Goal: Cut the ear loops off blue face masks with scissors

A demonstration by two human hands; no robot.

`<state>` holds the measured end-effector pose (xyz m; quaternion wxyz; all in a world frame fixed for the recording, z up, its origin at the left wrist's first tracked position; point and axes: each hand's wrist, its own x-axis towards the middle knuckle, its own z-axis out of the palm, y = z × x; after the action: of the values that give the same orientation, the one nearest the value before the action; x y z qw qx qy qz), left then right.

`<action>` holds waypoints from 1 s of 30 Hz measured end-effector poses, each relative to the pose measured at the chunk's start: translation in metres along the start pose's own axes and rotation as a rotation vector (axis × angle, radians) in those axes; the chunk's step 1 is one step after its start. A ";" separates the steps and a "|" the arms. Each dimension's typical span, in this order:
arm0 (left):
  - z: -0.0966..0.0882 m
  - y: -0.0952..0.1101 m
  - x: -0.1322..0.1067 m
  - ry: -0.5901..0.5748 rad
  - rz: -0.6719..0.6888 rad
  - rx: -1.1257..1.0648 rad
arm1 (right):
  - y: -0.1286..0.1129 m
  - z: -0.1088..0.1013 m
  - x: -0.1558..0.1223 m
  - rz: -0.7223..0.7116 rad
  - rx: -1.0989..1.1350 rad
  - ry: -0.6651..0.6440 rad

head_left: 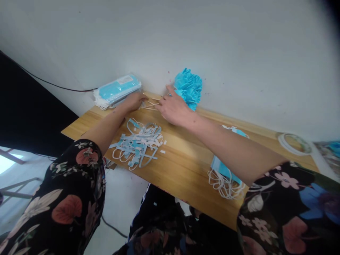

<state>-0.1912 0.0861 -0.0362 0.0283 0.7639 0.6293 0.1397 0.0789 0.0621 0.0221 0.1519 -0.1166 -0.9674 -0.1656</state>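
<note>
From where I operate, the right forearm blocks part of my view of a pile of blue masks [223, 168], whose white loops spread on the wooden table [183, 156]. Nearer the left arm lies a tangled heap of ear loops and cut strips [140, 143], with small scraps beside it. A white ring [288, 148] rests toward the right end, and a dark cable [55, 85] runs along the wall [239, 53] to behind a clear-wrapped mask pack [119, 88]. That pack bears a pale label on top; I can't read any writing on it.

I count one wrapped pack, one loose pile, one heap, one ring and one crinkled blue paper bunch [188, 86] against the wall. I make out at least three thin pale sticks [152, 105], lying between the hands near the table's back edge. The left hand [136, 101] curls at their left ends, the right hand [174, 108] reaches their right ends beside the bunch; I can't tell whether either set of fingers grips them.
</note>
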 end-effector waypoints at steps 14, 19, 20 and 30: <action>-0.007 -0.009 -0.003 -0.030 0.023 0.121 | -0.002 -0.005 -0.001 0.051 0.029 -0.075; -0.014 -0.007 -0.002 -0.087 0.004 0.171 | 0.001 -0.001 -0.002 0.022 0.018 -0.064; -0.017 -0.006 -0.002 -0.089 -0.006 0.167 | 0.002 0.000 -0.003 0.012 0.000 -0.059; -0.038 0.037 -0.018 -0.113 -0.371 0.342 | -0.014 -0.030 0.001 -0.110 -0.163 -0.175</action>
<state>-0.1687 0.0562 0.0049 -0.0412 0.6356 0.7707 -0.0193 0.0815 0.0384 0.0454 0.0477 -0.0891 -0.9652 -0.2411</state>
